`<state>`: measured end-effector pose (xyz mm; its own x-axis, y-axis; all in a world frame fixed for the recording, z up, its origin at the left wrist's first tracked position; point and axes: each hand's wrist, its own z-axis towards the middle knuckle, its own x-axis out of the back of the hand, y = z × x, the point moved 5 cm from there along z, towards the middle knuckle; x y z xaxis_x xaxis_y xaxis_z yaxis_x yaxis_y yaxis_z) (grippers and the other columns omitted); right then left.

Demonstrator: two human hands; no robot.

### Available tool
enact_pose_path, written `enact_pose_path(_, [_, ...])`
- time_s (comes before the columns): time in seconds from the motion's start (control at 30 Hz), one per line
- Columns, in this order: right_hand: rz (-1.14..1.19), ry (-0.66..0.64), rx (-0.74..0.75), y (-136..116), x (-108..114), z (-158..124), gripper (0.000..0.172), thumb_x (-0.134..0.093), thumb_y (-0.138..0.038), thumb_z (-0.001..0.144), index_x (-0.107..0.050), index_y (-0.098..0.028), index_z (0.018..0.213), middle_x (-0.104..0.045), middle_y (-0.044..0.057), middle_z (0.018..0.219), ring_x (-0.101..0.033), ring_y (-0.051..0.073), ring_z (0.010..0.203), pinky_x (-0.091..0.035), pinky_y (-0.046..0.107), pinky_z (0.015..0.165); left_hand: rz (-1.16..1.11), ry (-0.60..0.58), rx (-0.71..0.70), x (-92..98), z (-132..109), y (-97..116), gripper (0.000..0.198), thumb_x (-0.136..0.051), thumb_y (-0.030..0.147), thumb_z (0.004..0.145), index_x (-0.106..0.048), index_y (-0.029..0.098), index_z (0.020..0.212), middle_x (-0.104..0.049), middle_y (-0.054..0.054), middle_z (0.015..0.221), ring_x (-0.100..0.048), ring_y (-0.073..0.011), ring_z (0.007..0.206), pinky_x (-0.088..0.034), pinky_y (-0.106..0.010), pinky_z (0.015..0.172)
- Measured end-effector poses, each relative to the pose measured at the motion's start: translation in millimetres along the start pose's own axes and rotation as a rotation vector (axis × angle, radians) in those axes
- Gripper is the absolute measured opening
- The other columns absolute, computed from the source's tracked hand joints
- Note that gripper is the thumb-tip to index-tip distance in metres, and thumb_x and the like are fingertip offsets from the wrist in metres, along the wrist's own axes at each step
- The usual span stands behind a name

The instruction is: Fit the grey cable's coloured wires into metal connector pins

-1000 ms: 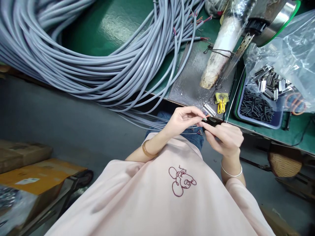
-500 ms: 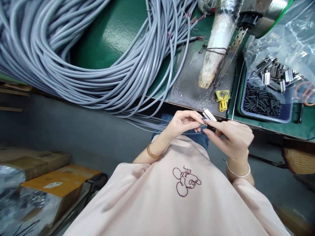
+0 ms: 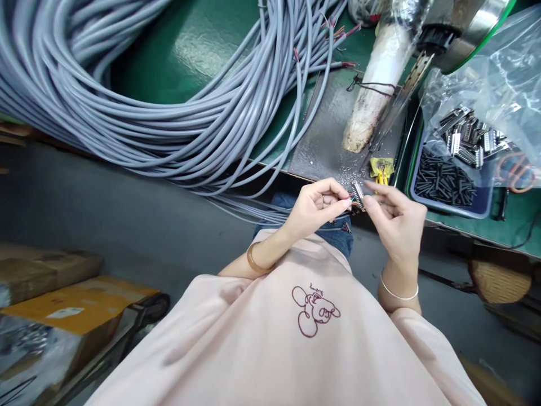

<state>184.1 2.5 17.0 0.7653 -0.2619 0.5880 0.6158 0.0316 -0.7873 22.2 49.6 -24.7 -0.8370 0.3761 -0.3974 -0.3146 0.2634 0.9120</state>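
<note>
The coloured wires (image 3: 353, 201) are pinched between the thumb and forefinger of the left hand (image 3: 319, 204). The connector (image 3: 358, 193) is located between the two hands, tilted, at the front edge of the metal plate (image 3: 321, 135); its toothed side is turned toward the wires. The thumb and forefinger of the right hand (image 3: 397, 217) are parted beside the connector's outer side — whether it is gripped by them cannot be told. It also cannot be told which wires are already joined to it.

For good handling, the wires should be held close to their ends and fanned apart, so that each can be picked out singly. The connector should be steadied by its body, with the contacts left uncovered. Pulling on the wires should be avoided — thin strands may be strained at the contacts. Contact with the yellow clip (image 3: 382, 170), close behind the right forefinger, should be avoided.
</note>
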Motion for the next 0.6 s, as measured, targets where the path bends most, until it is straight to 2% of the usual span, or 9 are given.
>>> enact_pose_path(0.07, [0.02,-0.087,0.006,-2.0,-5.8,0.5,0.028,-0.066,-0.037,0.094,-0.074,-0.02,0.115,-0.073,0.001,0.078,-0.046,0.006,0.046,-0.033,0.023,0.042,0.02,0.007,-0.018,-0.7,0.2,1.8,0.026,-0.078,0.034,0.081,-0.06,0.016,0.08,-0.061,0.002,0.074,-0.05,-0.0023,0.05,-0.041,-0.017,0.047])
enact_pose_path(0.13, [-0.037,-0.046,0.073,-6.8,-6.0,0.4,0.024,-0.065,-0.033,0.095,-0.075,-0.021,0.114,-0.075,0.002,0.084,-0.052,0.007,0.051,-0.039,0.024,0.047,0.038,0.029,-0.029,-1.2,1.1,1.3,0.025,-0.077,0.032,0.081,-0.059,0.016,0.079,-0.059,0.003,0.073,-0.05,-0.0022,0.05,-0.04,-0.017,0.046])
enact_pose_path(0.2, [-0.141,0.036,0.17,-12.1,-3.7,-0.8,0.021,-0.064,-0.029,0.096,-0.075,-0.023,0.113,-0.075,0.003,0.087,-0.059,0.01,0.06,-0.045,0.025,0.055,0.049,0.048,-0.024,-2.0,2.5,-1.0,0.024,-0.076,0.03,0.082,-0.057,0.016,0.078,-0.057,0.004,0.069,-0.048,-0.002,0.047,-0.037,-0.017,0.045])
enact_pose_path(0.3, [-0.231,0.198,0.266,-16.4,4.6,-4.4,0.019,-0.063,-0.03,0.096,-0.077,-0.025,0.108,-0.07,0.0,0.073,-0.06,0.011,0.058,-0.045,0.027,0.055,0.036,0.082,0.004,-2.3,4.8,-4.8,0.024,-0.075,0.03,0.082,-0.056,0.016,0.077,-0.058,0.004,0.067,-0.043,-0.0006,0.043,-0.032,-0.017,0.041])
enact_pose_path(0.4, [-0.131,0.434,0.269,-15.9,19.4,-10.2,0.026,-0.055,-0.033,0.1,-0.07,-0.024,0.118,-0.063,-0.002,0.064,-0.054,0.012,0.046,-0.041,0.029,0.046,0.017,0.132,0.01,-0.3,7.1,-5.5,0.025,-0.076,0.029,0.08,-0.055,0.016,0.076,-0.066,0.0,0.074,-0.04,0.0011,0.041,-0.028,-0.017,0.04])
enact_pose_path(0.47, [-0.024,0.515,0.257,-13.6,23.9,-12.9,0.03,-0.051,-0.029,0.101,-0.059,-0.025,0.129,-0.067,-0.001,0.072,-0.059,0.013,0.046,-0.042,0.028,0.043,0.01,0.149,0.005,0.7,8.9,-4.8,0.023,-0.075,0.026,0.08,-0.055,0.016,0.075,-0.069,-0.001,0.076,-0.039,0.0015,0.041,-0.026,-0.017,0.039])
enact_pose_path(0.53, [0.001,0.477,0.256,-11.4,20.4,-12.3,0.03,-0.053,-0.023,0.1,-0.054,-0.025,0.13,-0.074,0.001,0.085,-0.07,0.015,0.057,-0.052,0.028,0.048,0.007,0.161,-0.005,1.5,11.1,-3.6,0.022,-0.074,0.024,0.079,-0.055,0.016,0.075,-0.068,0.0,0.073,-0.038,0.0015,0.041,-0.026,-0.017,0.04])
enact_pose_path(0.6, [-0.077,0.382,0.288,-10.5,11.5,-10.0,0.023,-0.06,-0.019,0.097,-0.061,-0.024,0.119,-0.078,0.002,0.097,-0.077,0.017,0.074,-0.062,0.03,0.063,0.012,0.165,-0.018,1.7,13.6,-2.1,0.022,-0.075,0.023,0.079,-0.055,0.016,0.074,-0.065,0.002,0.068,-0.038,0.0014,0.041,-0.026,-0.016,0.04])
